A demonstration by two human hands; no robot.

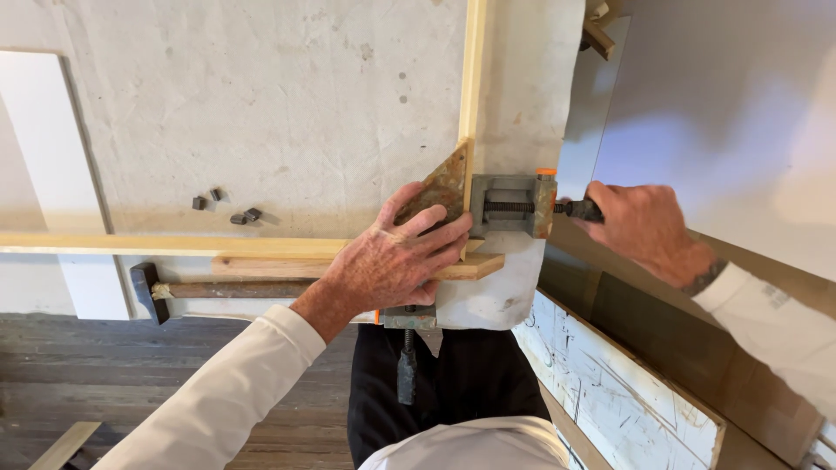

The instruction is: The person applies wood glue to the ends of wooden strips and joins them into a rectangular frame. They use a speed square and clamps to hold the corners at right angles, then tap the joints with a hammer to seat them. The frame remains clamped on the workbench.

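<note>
We have two wood strips point(471, 87) met at frame corner on desk point(261, 104), seated in corner clamp point(509, 206). Tightening looks in progress, joint not yet freed. Our left hand point(396, 261) flat, fingers spread, pressing corner. Our right hand point(644, 228) closed around clamp screw handle point(579, 209), wrist bent inward.

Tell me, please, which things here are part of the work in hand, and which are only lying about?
In use:
- left hand, pressing on the frame corner
- right hand, gripping the clamp screw handle
- corner clamp
- two pale wood strips meeting at the corner
- wood block under the left fingers

Lying about:
- hammer
- small dark pieces
- scratched white board
</note>
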